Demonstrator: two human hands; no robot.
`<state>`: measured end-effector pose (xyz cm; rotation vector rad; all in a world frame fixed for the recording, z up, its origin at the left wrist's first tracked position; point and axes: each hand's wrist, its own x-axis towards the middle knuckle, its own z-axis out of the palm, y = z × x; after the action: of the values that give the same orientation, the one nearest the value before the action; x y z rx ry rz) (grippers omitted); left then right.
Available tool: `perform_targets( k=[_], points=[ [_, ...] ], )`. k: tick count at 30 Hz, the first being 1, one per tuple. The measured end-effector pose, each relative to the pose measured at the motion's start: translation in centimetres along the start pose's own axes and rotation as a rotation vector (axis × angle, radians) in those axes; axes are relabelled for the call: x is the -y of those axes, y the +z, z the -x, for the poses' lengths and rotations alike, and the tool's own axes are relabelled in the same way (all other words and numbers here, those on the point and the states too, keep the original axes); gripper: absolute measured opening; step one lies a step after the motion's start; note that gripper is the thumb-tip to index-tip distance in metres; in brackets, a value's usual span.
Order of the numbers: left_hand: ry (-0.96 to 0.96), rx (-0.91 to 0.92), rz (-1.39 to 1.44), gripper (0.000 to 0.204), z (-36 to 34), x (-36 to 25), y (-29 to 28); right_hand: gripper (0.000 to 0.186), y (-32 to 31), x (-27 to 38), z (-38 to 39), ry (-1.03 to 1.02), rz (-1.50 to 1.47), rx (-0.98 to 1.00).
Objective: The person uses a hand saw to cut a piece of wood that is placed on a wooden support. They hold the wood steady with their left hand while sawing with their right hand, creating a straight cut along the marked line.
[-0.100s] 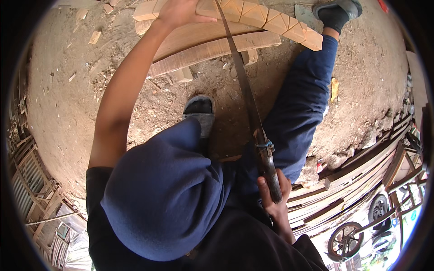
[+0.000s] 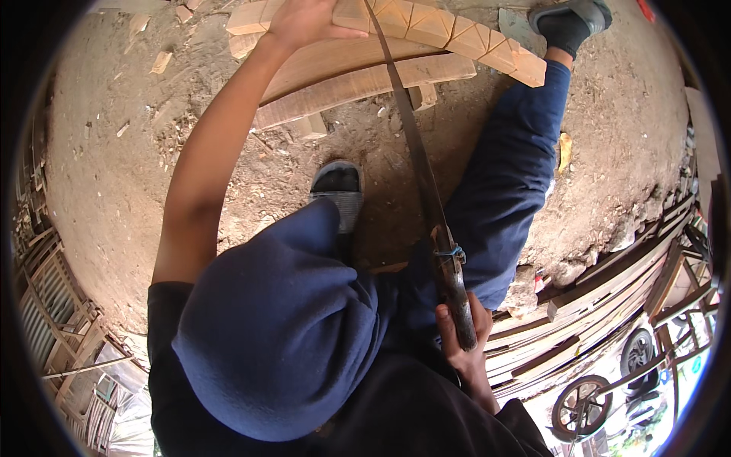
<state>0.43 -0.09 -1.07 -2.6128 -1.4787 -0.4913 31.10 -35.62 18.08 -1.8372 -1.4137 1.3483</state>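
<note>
My right hand grips the dark wooden handle of a hand saw. Its long blade runs up and away to a curved wooden piece marked with triangles at the top of the view. My left hand presses flat on that curved piece, just left of the blade. More curved planks lie under it. My right foot in a dark sock and sandal rests by the piece's right end. My left foot stands on the dirt below the planks.
The ground is bare dirt with wood chips and offcuts. Stacked planks lie at the lower right, next to a wheeled cart. Wooden frames stand at the left edge.
</note>
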Motion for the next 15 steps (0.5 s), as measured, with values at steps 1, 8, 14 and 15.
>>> perform_targets(
  k=[1,8,14,15],
  points=[
    [-0.006,0.000,0.013,0.092,-0.1,-0.2,0.3,0.026,-0.1,-0.3,0.1,-0.005,0.009,-0.010],
    [-0.051,0.094,0.063,0.092,-0.5,-0.4,-0.6,0.022,1.2,-0.2,-2.3,-0.003,-0.071,0.003],
    [-0.155,0.217,0.173,0.092,-1.1,-1.1,-2.9,0.015,2.3,-1.0,-1.8,-0.002,-0.115,-0.014],
    [-0.160,0.209,0.171,0.092,-0.9,-1.0,-3.1,0.017,3.0,-1.2,-3.0,-0.037,-0.138,-0.016]
  ],
)
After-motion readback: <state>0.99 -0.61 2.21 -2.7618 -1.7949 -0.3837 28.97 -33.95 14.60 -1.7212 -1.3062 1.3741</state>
